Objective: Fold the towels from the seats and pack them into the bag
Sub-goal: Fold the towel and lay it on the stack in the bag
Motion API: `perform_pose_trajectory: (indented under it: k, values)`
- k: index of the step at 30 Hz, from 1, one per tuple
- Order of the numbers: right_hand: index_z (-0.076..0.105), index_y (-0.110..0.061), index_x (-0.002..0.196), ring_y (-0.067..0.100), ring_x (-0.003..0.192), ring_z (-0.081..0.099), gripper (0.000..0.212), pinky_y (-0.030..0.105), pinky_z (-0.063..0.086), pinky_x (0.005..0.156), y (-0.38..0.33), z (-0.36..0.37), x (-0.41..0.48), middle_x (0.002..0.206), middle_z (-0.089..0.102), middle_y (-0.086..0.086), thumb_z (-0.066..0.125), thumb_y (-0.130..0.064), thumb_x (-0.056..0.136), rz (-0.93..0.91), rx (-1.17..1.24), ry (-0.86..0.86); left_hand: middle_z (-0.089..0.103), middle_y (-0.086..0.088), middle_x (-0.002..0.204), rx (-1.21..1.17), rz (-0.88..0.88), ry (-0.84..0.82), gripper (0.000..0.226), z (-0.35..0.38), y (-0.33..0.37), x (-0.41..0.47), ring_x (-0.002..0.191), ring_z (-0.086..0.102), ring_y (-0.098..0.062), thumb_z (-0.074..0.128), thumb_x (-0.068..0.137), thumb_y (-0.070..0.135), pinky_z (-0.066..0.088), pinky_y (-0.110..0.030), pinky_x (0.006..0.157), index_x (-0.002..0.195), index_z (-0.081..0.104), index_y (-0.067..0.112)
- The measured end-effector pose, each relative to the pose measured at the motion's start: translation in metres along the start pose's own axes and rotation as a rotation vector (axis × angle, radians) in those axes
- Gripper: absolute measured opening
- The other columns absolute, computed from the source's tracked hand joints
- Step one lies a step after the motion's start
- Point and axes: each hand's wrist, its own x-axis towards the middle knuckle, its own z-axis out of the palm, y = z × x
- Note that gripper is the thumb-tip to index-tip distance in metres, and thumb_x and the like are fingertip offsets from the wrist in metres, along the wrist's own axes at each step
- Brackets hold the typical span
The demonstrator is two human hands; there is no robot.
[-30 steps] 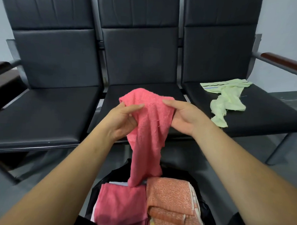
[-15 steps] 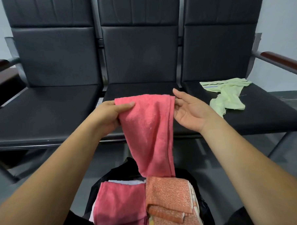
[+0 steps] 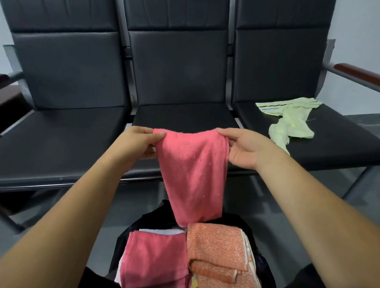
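Note:
A pink towel hangs folded lengthwise in front of the middle seat. My left hand pinches its top left corner and my right hand pinches its top right corner. Its lower end reaches down to the open black bag at the bottom. Inside the bag lie a folded pink towel on the left and folded orange towels on the right. A pale green towel lies crumpled on the right seat.
Three joined black seats stand in a row ahead. A brown armrest juts out at the right, another armrest at the left. Grey floor shows under the seats.
The pink towel was bunched between my hands; it now hangs flat. My hands have moved apart and stretched its top edge straight.

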Motion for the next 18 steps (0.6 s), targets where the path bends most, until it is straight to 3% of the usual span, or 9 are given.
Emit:
perform_pose_trajectory:
  k: [2,5,7,10,12,14,18]
  values:
    - [0.075,0.007,0.096,0.021,0.086,0.072,0.016,0.033,0.063,0.080,-0.004,0.000,-0.003,0.099,0.072,0.015,0.069,-0.003,0.085,0.014,0.150,-0.034,0.065,-0.006,0.083,-0.160,-0.012,-0.039,0.017,0.000,0.001,0.001,0.073,0.057,-0.017,0.069,0.094,0.020,0.055,-0.031,0.079,0.084,0.081,0.011]
    - [0.070,0.008,0.114,0.024,0.107,0.068,0.037,0.034,0.058,0.094,-0.007,-0.001,-0.002,0.117,0.069,0.019,0.070,0.000,0.077,-0.040,0.045,-0.068,0.071,-0.002,0.083,-0.237,0.046,-0.181,0.010,0.001,0.002,0.001,0.073,0.064,-0.012,0.067,0.091,0.006,0.053,-0.023,0.073,0.095,0.075,0.007]
    - [0.072,0.002,0.110,0.024,0.100,0.070,0.032,0.042,0.059,0.092,-0.008,-0.005,0.001,0.112,0.070,0.016,0.071,0.000,0.079,-0.097,-0.111,0.006,0.076,-0.001,0.090,-0.080,0.098,-0.150,0.014,0.001,0.002,-0.001,0.084,0.070,-0.010,0.068,0.091,0.004,0.053,-0.019,0.076,0.103,0.073,0.008]
    - [0.077,-0.012,0.100,0.025,0.085,0.072,0.013,0.053,0.056,0.089,-0.009,-0.010,-0.001,0.090,0.074,0.008,0.072,-0.008,0.088,-0.183,-0.359,0.121,0.075,0.006,0.082,0.314,0.188,0.017,0.007,0.002,0.001,-0.002,0.078,0.067,0.001,0.068,0.096,0.020,0.049,-0.012,0.074,0.092,0.072,0.016]
    - [0.076,-0.010,0.101,0.024,0.083,0.072,0.012,0.051,0.058,0.088,-0.008,-0.010,-0.002,0.087,0.074,0.007,0.071,-0.007,0.090,-0.192,-0.380,0.127,0.074,-0.005,0.087,0.359,0.192,0.051,0.013,0.003,-0.003,0.002,0.084,0.068,-0.009,0.064,0.099,0.024,0.054,-0.021,0.080,0.090,0.066,0.014]
    - [0.074,-0.005,0.104,0.021,0.081,0.073,0.013,0.046,0.060,0.087,-0.007,-0.008,-0.003,0.088,0.074,0.009,0.069,-0.004,0.091,-0.174,-0.306,0.116,0.069,-0.011,0.089,0.274,0.160,0.058,0.017,0.008,-0.005,0.004,0.087,0.068,-0.020,0.060,0.101,0.023,0.059,-0.027,0.080,0.090,0.062,0.010]
    - [0.069,0.001,0.100,0.018,0.081,0.073,0.009,0.035,0.062,0.084,-0.011,-0.006,-0.006,0.089,0.073,0.011,0.067,-0.002,0.091,-0.105,0.118,-0.003,0.059,-0.002,0.076,-0.088,0.075,-0.014,0.021,0.010,0.000,0.003,0.067,0.055,-0.014,0.061,0.100,0.026,0.051,-0.026,0.067,0.092,0.066,0.007]
